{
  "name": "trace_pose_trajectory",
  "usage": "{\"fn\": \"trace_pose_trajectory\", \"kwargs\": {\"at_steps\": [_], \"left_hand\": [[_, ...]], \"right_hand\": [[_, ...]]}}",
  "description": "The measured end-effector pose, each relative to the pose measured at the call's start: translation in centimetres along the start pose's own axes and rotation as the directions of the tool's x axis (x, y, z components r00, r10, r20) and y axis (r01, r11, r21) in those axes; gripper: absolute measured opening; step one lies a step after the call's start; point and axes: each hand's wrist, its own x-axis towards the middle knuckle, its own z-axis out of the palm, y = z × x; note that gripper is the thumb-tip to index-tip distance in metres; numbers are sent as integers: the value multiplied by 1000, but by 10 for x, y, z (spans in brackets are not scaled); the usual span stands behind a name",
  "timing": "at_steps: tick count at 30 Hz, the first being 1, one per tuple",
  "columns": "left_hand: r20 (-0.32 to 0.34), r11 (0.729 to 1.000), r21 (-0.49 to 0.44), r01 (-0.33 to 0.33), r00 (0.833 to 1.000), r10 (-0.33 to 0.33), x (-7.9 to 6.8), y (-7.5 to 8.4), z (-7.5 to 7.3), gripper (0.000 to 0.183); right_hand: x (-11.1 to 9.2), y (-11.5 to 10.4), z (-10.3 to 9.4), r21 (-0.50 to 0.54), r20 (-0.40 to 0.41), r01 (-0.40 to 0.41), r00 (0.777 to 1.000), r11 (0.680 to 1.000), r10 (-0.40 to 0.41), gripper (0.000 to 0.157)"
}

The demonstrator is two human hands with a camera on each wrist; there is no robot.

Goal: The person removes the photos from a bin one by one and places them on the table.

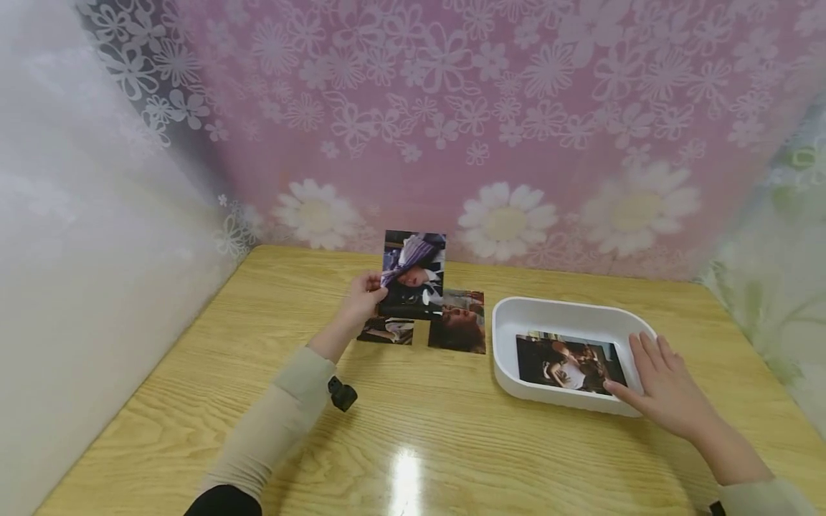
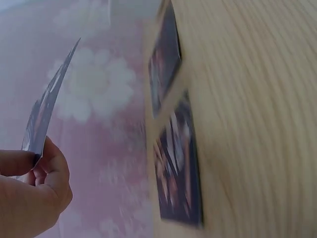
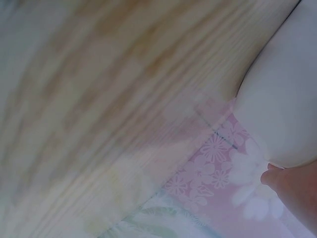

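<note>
My left hand [image 1: 363, 304] pinches a photo print [image 1: 413, 276] by its left edge, thumb in front. The print is raised above the table and shows a purple striped cloth; the left wrist view shows it [image 2: 47, 106] nearly edge-on. Below and behind it, two more photo prints lie on the table: a reddish-brown one [image 1: 459, 326] and a partly covered one [image 1: 387, 332]. My right hand [image 1: 671, 390] rests with straight fingers on the right end of a white tray [image 1: 506, 373]. Inside that tray lies another photo print [image 1: 568, 364], close to my right thumb.
The wood-grain table [image 1: 439, 423] backs onto a pink floral curtain [image 1: 413, 143]. A pale wall covering [image 1: 97, 251] bounds the left side, and a leaf-patterned one [image 1: 768, 301] the right. A black camera mount [image 1: 342, 394] sits at my left wrist.
</note>
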Motion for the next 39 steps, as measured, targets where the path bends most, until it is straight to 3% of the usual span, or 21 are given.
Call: {"fn": "trace_pose_trajectory", "kwargs": {"at_steps": [4, 5, 6, 8, 9, 12, 15, 16, 19, 22, 25, 30, 34, 36, 39], "left_hand": [[-45, 1000, 10, 27, 999, -27, -6, 0, -32, 26], [-78, 996, 42, 83, 994, -79, -8, 2, -38, 29], [-90, 994, 53, 96, 992, -91, -8, -1, -47, 31], [-113, 990, 63, 123, 987, -115, 2, -21, -69, 33], [-102, 993, 37, 113, 989, -109, 4, -29, -79, 34], [-55, 996, -70, 55, 997, -59, 26, -72, -122, 32], [-59, 994, -90, 62, 996, -67, 28, -82, -145, 34], [-84, 996, -48, 79, 993, -83, 29, -83, -151, 35], [-153, 977, 99, 191, 973, -175, 5, -51, -143, 40], [-147, 961, 160, 224, 968, -201, -7, -34, -139, 40], [-153, 952, 192, 240, 965, -212, -9, -27, -135, 40], [-177, 928, 289, 233, 966, -187, -3, -32, -139, 39], [-163, 857, 479, 192, 978, -128, 1, -32, -139, 36], [-160, 779, 604, 167, 983, -87, 2, -31, -138, 35], [-154, 638, 755, 149, 987, -48, 5, -30, -135, 34]], "right_hand": [[-2, 0, -1, -5, -7, -6, 1000, 1000, 6, 90], [-2, 0, -1, -5, -6, -8, 1000, 1000, 8, 90], [-1, 0, -1, -6, -6, -9, 1000, 1000, 9, 90], [-1, -1, -1, -4, -2, -9, 1000, 1000, 9, 90], [0, -2, -1, -3, 0, -9, 1000, 1000, 9, 89], [1, -4, -3, -5, 5, -10, 1000, 1000, 10, 89], [3, -7, -4, -4, 9, -10, 1000, 1000, 10, 89], [3, -8, -4, -3, 11, -9, 1000, 1000, 9, 90], [4, -10, -5, 1, 20, -16, 1000, 1000, 16, 90], [1, -10, -7, 0, 33, -32, 999, 999, 32, 91], [-1, -9, -7, -7, 39, -44, 998, 999, 44, 91], [-1, -8, -7, -4, 39, -46, 998, 999, 46, 91], [-1, -8, -7, 0, 35, -45, 998, 999, 45, 92], [-1, -8, -7, 0, 30, -41, 999, 999, 41, 91], [-1, -8, -7, 0, 24, -38, 999, 999, 38, 91]]}}
